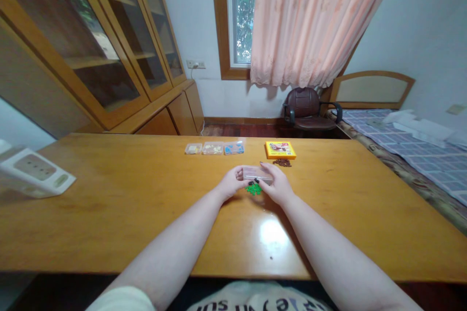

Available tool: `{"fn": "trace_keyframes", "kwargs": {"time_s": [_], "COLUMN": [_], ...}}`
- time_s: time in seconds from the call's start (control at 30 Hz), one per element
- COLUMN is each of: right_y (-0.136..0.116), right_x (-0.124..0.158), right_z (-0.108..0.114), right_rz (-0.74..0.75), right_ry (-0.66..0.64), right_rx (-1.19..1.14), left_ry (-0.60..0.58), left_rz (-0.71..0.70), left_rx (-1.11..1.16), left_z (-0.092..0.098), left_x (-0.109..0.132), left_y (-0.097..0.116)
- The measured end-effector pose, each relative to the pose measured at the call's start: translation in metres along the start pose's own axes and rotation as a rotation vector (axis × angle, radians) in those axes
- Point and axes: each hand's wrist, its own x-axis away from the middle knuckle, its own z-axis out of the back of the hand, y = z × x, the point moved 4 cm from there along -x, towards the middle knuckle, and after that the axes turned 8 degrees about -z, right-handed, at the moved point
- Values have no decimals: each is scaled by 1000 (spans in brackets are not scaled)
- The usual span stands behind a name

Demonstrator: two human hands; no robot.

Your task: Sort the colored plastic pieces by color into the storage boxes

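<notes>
Between my two hands is a clear plastic box (255,173), gripped at its ends just above the table. My left hand (232,182) closes on its left end, and my right hand (278,182) has its right end, with the thumbs along the near side. Right below the box lies a small heap of green pieces (253,189) on the wood. A little beyond my right hand sits a pile of brown pieces (282,163), in front of a yellow box (280,149). Whether anything is inside the held box, I cannot tell.
At the table's (138,214) far side stand clear containers in a row: one with pale yellow pieces (193,148), one with cream pieces (213,148), one with blue pieces (234,147). A white device (36,170) is at the left. Beyond are a chair (306,107) and a bed (408,141).
</notes>
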Motion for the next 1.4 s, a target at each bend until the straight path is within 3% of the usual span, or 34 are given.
{"fn": "trace_keyframes", "kwargs": {"time_s": [0.37,0.53,0.7,0.93,1.1,1.27,1.4], "right_y": [0,-1,2,-1,10,10,17], "right_x": [-5,-6,-6,-6,-8,-10,-11], "right_z": [-3,-5,-4,-7,-6,-4,-6], "right_rz": [-42,2,-40,-96,-194,-139,-167], "right_ry": [36,1,20,71,175,76,-10], "right_rx": [-95,-98,-99,-181,-338,-342,-444], "left_ry": [68,29,15,45,-6,28,-19], "left_rz": [-70,-110,-62,-47,-33,-72,-94], "left_rx": [74,193,163,178,212,178,117], "left_z": [-4,-7,-8,-9,-16,-11,-2], "left_x": [-1,-2,-2,0,0,1,1], "left_y": [0,1,0,2,-2,-2,1]}}
